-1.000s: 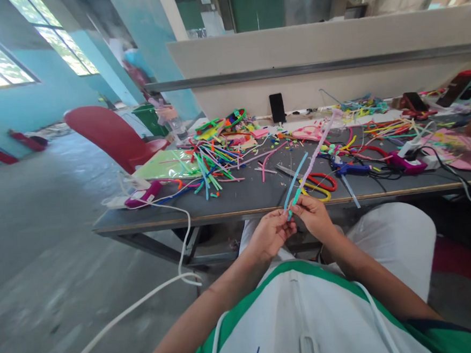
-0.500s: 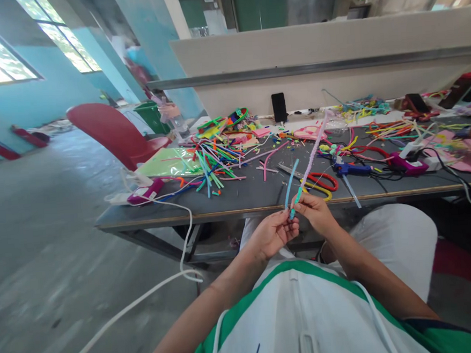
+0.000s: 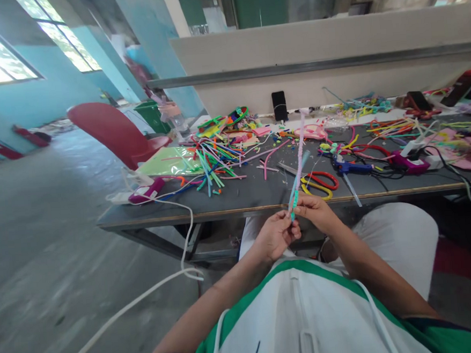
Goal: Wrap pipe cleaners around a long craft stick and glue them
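Now, head view: left hand [image 3: 275, 233] and right hand [image 3: 316, 212] pinch lower ends of light blue pipe cleaner [image 3: 296, 185] and pink pipe cleaner [image 3: 299, 139], both held upright over near edge of grey table [image 3: 245, 197]. Step looks like twisting the two together at base. Next move likely needs firm pinch and steady winding upward. Scissors [image 3: 320, 184] lie just beyond.

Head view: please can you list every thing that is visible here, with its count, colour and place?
pink pipe cleaner: one, pale pink, held upright in both hands
blue pipe cleaner: one, light blue, twisted beside the pink one
loose pipe cleaners: many, mixed colours, left part of table
table: one, dark grey, ahead
scissors: one, red and yellow handles, near table edge
glue gun: one, blue, right of scissors
phone: one, black, leaning on partition
chair: one, red, left
left hand: pinching stems
right hand: pinching stems
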The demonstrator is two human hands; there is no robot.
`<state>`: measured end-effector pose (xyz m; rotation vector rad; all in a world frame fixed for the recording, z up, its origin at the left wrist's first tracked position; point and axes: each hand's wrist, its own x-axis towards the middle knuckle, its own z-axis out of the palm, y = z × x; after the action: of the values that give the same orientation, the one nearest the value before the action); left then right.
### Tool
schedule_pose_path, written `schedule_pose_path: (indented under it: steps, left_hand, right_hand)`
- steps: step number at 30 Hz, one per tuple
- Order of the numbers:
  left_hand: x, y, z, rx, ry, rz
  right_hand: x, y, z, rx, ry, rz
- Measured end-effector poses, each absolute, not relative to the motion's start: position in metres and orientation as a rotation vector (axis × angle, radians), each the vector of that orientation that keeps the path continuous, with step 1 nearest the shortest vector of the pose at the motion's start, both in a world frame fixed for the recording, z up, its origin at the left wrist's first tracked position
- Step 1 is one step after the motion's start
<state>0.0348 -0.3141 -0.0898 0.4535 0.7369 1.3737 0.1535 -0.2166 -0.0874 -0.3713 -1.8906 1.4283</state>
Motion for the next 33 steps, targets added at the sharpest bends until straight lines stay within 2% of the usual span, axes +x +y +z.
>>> schedule_pose_path:
  steps: [3,7,12,18,26,33]
  left_hand:
    - [0.039,-0.311,-0.091,0.584,0.934,1.606]
    - [0.040,-0.309,-0.094,0.700,1.072,1.701]
    - [0.037,-0.312,-0.090,0.685,1.025,1.644]
    - [0.034,-0.313,-0.088,0.687,0.994,1.547]
    - [0.032,-0.312,-0.092,0.931,1.256,1.612]
    - [0.029,-0.312,-0.095,0.801,1.156,1.544]
  right_hand:
    - [0.148,-0.223,-0.088,-0.498,-1.677,1.466]
    - [0.145,-0.230,-0.089,-0.668,-1.604,1.308]
    - [0.149,-0.233,-0.083,-0.713,-1.698,1.115]
    - [0.150,-0.234,-0.080,-0.662,-1.765,1.135]
    - [0.147,-0.235,-0.081,-0.828,-1.760,1.012]
    - [0.146,-0.237,-0.079,-0.790,-1.772,1.066]
